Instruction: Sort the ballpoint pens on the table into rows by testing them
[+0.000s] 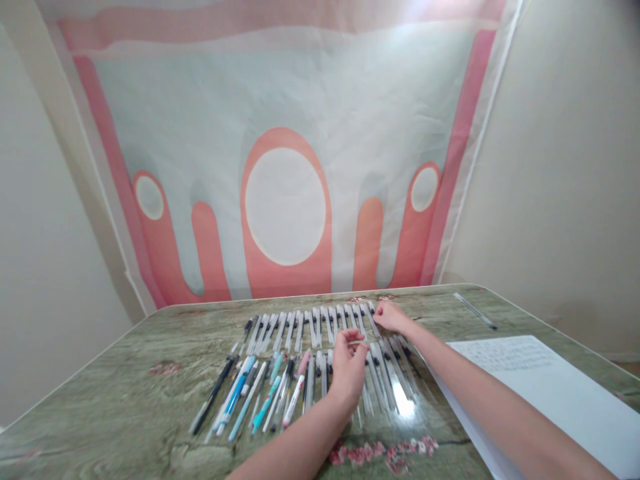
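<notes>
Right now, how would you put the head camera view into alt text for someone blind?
A person's right hand is at the right end of a far row of pens on a wood-patterned table; the left hand is over a nearer row. Paper with faint writing and a lone pen lie to the right.

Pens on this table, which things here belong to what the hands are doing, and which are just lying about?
Seem part of it:
- far row of pens, right hand at its right end
- near row of pens, left hand over it

Seem just lying about:
- paper with writing
- lone pen, though it may belong
</notes>
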A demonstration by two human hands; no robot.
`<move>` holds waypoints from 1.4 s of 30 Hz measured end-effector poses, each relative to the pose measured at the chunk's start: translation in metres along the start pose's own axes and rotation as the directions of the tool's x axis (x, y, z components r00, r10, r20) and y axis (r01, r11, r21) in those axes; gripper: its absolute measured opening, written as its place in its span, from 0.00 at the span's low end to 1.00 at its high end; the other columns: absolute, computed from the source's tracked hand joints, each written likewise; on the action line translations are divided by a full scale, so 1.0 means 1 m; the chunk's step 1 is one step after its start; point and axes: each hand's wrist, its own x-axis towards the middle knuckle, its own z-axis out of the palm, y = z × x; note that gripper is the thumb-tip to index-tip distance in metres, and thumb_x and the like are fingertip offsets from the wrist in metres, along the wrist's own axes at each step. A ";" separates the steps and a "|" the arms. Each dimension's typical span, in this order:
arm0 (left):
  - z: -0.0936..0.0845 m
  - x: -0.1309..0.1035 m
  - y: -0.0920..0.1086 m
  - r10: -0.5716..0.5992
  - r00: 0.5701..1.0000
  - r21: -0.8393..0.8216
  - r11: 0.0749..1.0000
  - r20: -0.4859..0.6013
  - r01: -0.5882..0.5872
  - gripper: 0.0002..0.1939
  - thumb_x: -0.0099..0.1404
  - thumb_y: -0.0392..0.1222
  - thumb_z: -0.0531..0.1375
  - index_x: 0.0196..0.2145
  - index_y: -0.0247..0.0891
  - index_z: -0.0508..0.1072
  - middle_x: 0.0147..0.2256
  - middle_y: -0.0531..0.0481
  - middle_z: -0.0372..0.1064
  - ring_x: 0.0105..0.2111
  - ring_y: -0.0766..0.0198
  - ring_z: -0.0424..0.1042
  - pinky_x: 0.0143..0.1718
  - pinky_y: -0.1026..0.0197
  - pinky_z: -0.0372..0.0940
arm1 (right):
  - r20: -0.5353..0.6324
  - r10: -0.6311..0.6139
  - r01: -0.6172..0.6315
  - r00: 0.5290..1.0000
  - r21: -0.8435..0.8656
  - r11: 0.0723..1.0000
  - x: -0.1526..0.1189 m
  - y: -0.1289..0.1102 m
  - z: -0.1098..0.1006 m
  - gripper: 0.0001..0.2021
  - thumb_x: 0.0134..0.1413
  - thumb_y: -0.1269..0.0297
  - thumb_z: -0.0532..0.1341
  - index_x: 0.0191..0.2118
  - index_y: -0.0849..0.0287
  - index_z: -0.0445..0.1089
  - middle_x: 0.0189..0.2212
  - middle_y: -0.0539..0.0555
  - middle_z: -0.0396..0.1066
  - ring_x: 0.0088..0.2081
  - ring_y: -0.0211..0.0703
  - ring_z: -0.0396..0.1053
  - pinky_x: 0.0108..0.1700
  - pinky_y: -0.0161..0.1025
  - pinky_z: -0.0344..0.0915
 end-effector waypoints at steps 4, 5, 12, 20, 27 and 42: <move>0.000 0.001 -0.001 -0.004 1.000 0.018 1.000 0.000 0.004 0.13 0.52 0.33 0.55 0.38 0.36 0.60 0.37 0.46 0.64 0.31 0.68 0.66 0.33 0.64 0.59 | 0.020 0.011 -0.010 1.000 -0.002 1.000 -0.001 -0.003 -0.003 0.06 0.37 0.70 0.57 0.20 0.65 0.71 0.19 0.54 0.70 0.23 0.35 0.65 0.24 0.28 0.52; 0.000 0.001 -0.002 -0.008 1.000 0.021 1.000 -0.001 0.008 0.13 0.52 0.33 0.55 0.38 0.36 0.60 0.37 0.46 0.64 0.31 0.68 0.66 0.33 0.64 0.59 | 0.026 0.015 -0.015 1.000 -0.004 1.000 -0.002 -0.003 -0.004 0.06 0.37 0.70 0.58 0.19 0.66 0.71 0.18 0.53 0.69 0.23 0.35 0.64 0.23 0.28 0.52; -0.001 0.001 -0.003 -0.017 1.000 0.015 1.000 0.007 0.017 0.14 0.52 0.33 0.55 0.38 0.36 0.61 0.37 0.46 0.64 0.31 0.68 0.66 0.33 0.65 0.59 | 0.058 0.025 -0.024 0.998 -0.013 1.000 0.000 -0.004 -0.005 0.06 0.35 0.71 0.57 0.16 0.66 0.69 0.14 0.52 0.65 0.19 0.33 0.61 0.21 0.28 0.49; 0.000 -0.001 0.003 -0.027 0.999 0.016 1.000 0.018 0.027 0.13 0.52 0.33 0.54 0.38 0.36 0.60 0.37 0.46 0.64 0.31 0.68 0.66 0.32 0.65 0.58 | 0.062 0.022 -0.021 0.998 -0.019 1.000 -0.002 -0.007 -0.007 0.07 0.36 0.71 0.57 0.16 0.66 0.69 0.14 0.52 0.65 0.19 0.33 0.60 0.20 0.28 0.48; -0.002 -0.001 0.000 -0.009 1.000 0.009 1.000 0.027 0.009 0.13 0.52 0.33 0.55 0.38 0.36 0.61 0.37 0.46 0.64 0.31 0.68 0.66 0.32 0.65 0.58 | 0.102 0.056 -0.051 0.993 -0.055 0.997 -0.001 -0.013 -0.012 0.07 0.35 0.70 0.57 0.16 0.66 0.69 0.13 0.51 0.64 0.18 0.33 0.61 0.19 0.28 0.49; 0.001 -0.003 0.004 -0.038 0.999 0.042 0.998 0.039 0.036 0.13 0.52 0.32 0.53 0.38 0.36 0.60 0.36 0.47 0.63 0.29 0.69 0.66 0.32 0.65 0.59 | 0.244 0.215 -0.184 0.946 -0.143 0.972 0.011 -0.031 -0.017 0.07 0.32 0.70 0.59 0.14 0.68 0.67 0.11 0.56 0.65 0.17 0.40 0.65 0.20 0.32 0.59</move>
